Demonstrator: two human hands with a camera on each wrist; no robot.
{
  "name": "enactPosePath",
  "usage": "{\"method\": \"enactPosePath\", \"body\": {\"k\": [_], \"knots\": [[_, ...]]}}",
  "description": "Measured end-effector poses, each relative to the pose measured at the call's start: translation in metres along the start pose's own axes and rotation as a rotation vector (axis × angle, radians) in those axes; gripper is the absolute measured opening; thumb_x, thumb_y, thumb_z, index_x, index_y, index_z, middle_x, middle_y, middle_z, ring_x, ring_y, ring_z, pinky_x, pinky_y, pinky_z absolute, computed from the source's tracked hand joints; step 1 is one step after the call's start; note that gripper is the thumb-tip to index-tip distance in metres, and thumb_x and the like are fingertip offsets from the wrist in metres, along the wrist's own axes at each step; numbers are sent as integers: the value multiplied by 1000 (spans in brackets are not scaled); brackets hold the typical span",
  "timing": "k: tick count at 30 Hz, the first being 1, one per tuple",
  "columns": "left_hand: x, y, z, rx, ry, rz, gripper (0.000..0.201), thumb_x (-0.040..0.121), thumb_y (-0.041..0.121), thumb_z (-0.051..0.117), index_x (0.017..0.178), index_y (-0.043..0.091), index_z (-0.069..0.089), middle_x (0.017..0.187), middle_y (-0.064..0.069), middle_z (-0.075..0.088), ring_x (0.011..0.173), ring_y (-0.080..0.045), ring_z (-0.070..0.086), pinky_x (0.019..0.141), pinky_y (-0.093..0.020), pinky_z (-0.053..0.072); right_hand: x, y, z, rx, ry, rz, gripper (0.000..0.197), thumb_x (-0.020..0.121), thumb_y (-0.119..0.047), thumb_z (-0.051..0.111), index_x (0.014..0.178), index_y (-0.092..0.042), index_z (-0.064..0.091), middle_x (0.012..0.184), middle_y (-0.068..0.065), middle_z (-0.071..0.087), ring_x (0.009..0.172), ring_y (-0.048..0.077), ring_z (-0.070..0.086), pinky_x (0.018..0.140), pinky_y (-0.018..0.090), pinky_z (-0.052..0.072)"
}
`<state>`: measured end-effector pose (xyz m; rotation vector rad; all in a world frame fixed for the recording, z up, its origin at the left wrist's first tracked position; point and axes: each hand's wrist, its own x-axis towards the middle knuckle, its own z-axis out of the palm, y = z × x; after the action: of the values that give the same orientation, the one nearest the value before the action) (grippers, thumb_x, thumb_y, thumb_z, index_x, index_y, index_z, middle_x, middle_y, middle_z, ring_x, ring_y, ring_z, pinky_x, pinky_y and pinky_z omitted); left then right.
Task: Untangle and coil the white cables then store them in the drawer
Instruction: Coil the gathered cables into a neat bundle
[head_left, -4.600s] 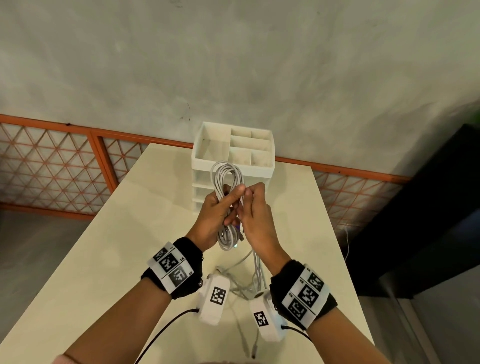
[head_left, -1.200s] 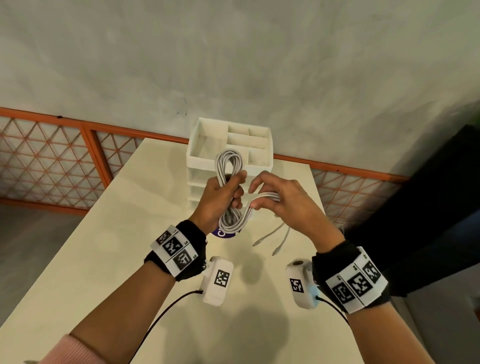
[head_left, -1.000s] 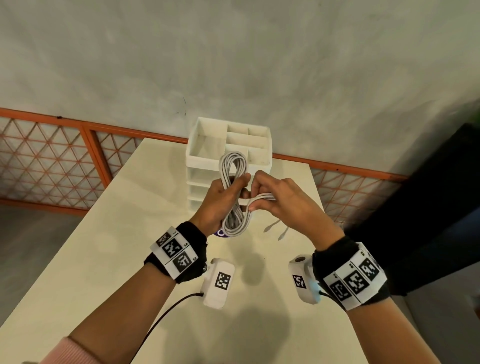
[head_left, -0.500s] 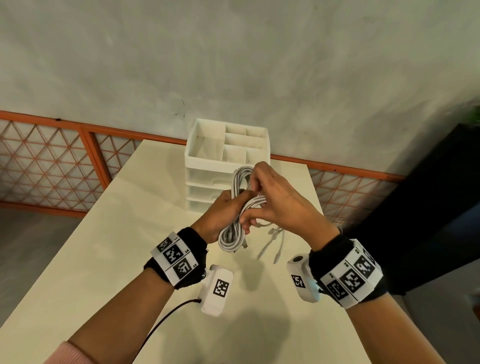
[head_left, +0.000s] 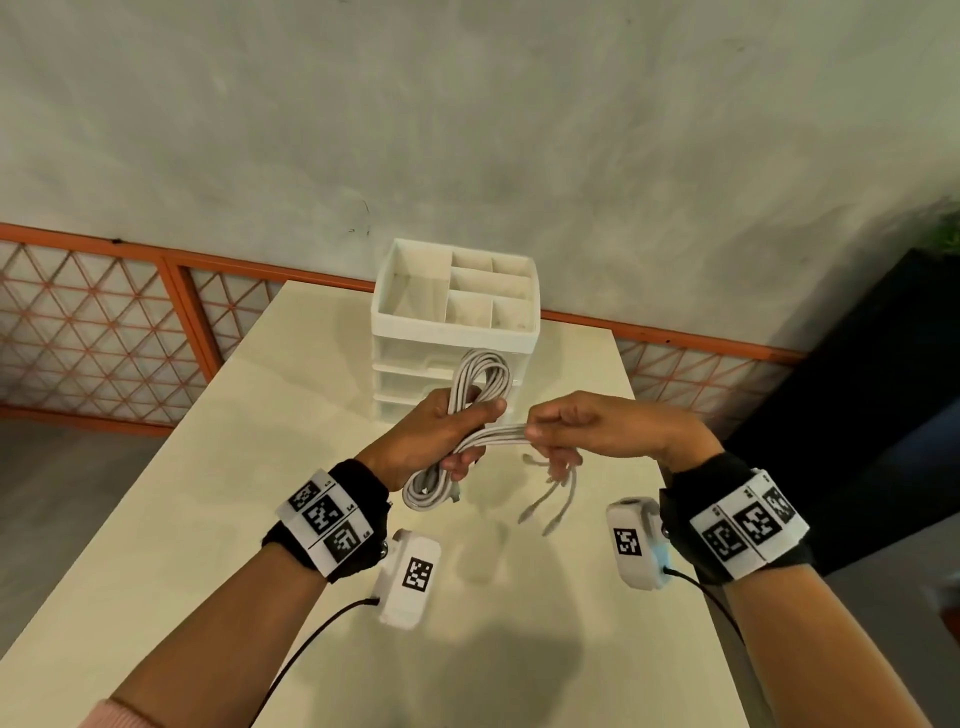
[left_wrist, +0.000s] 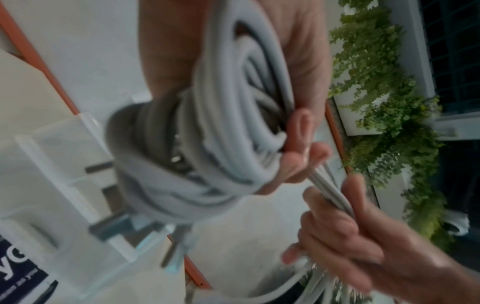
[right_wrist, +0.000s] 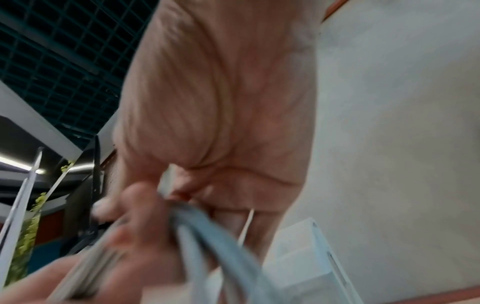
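Head view: the left hand (head_left: 439, 441) grips the coiled white cables (head_left: 470, 415) above the table (head_left: 208, 467); the right hand (head_left: 587, 431), at 3 o'clock of the coil, pinches their loose tails taut. The drawer unit (head_left: 454, 332) stands at 12 o'clock, drawers apparently closed and both hands occupied. Left wrist view: fingers (left_wrist: 303, 148) clamp the loops. Right wrist view: blurred; a slackened pull would likely unravel the coil

We see white cables (head_left: 470, 410), pale grey in shade, coiled before a white drawer organizer (head_left: 457, 332) on a cream table (head_left: 234, 467). Our wristbands (head_left: 327, 525) are black with white panels bearing black square-code patterns. Behind runs an orange railing (head_left: 171, 291) with a diamond lattice, under a mottled grey wall (head_left: 467, 130). Green foliage (left_wrist: 384, 82) shows in the left wrist view.
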<state>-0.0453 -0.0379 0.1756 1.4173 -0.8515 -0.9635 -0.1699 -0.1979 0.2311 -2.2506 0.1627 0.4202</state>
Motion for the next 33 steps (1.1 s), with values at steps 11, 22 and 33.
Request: {"method": "enactPosePath", "body": {"k": [11,22,33], "knots": [[0,-4,2,-87,-113,-153,92,79,79,1,92,6,56,50,-10,42,35,-14,27,43,-21,34,20,-27,18,127,544,-187,18,89,-29,64,85,-19,49,51,-2,53,49,13,46,53,24,37],[-4,15,2,227,-103,-176,53,97,53,20,77,13,49,51,-7,41,35,-12,30,40,-17,32,35,-46,22,328,644,-165,28,88,-3,56,85,-23,37,54,15,57,36,14,43,41,22,35],[-16,11,4,146,-235,-162,64,77,79,11,72,40,62,55,-6,42,38,-11,34,44,-21,35,42,-30,14,213,609,-55,27,80,-11,69,85,-18,43,42,1,55,32,11,46,42,22,39]]}}
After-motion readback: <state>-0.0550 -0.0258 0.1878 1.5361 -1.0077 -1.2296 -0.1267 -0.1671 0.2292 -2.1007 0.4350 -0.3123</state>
